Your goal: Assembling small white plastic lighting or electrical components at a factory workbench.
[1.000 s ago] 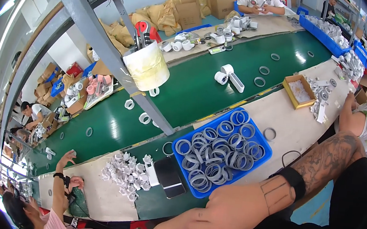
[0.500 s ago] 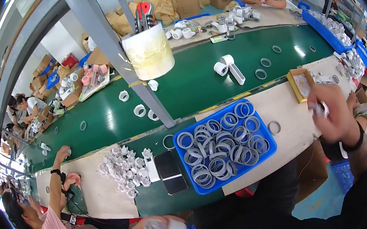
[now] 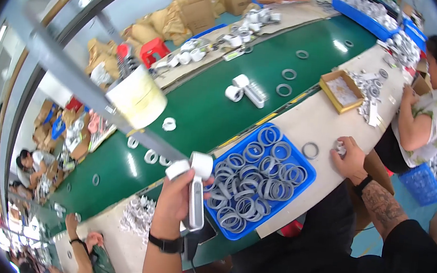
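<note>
My left hand [image 3: 173, 198] is raised left of the blue tray, its fingers wrapped round a white device [image 3: 196, 203] with two stubby round white ends and a long grey-faced handle. On the beige table surface right of the tray, my right hand [image 3: 350, 160] pinches a small white piece [image 3: 340, 147], mostly covered by the fingers. A loose grey ring [image 3: 310, 150] lies between that hand and the tray. The blue tray [image 3: 233, 235] holds many grey rings [image 3: 246, 206], heaped in a jumble. My left hand and its device hide part of the tray's left edge.
A green conveyor belt [image 3: 199, 118] carries rings, white collars and a similar white device [image 3: 247, 90]. A grey post [image 3: 88, 88] with a white tool holder [image 3: 137, 98] stands at left. White parts [image 3: 138, 216] lie left; a yellow box [image 3: 341, 93] sits right. Co-workers sit nearby.
My left hand has risen from the lower edge, bringing the white device up beside the tray. My right hand has come down nearer the table. The view has shifted.
</note>
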{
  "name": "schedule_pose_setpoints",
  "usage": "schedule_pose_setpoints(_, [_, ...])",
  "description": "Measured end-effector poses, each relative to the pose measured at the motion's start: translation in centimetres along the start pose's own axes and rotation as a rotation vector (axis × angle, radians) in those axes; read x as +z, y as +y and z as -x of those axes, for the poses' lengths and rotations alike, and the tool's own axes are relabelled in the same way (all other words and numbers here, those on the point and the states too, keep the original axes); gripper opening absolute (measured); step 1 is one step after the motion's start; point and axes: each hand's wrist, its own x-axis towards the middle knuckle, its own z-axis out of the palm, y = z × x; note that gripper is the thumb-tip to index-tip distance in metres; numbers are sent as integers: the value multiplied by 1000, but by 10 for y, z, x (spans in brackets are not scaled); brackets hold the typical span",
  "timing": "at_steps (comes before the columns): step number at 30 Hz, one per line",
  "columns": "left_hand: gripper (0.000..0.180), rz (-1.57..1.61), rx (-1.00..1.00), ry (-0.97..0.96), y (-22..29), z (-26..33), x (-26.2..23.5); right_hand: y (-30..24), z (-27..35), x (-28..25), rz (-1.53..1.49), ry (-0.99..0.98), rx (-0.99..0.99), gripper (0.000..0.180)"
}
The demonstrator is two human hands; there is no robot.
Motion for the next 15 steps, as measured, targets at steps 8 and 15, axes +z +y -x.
schedule_pose_setpoints(8, [44, -357, -57, 347, -11, -239, 0, 38, -40, -17, -7, -109, -124, 38])
schedule_pose_setpoints(15, [66, -1562, 620, 889, -4, -313, 38, 79, -60, -8, -75, -53, -51, 30])
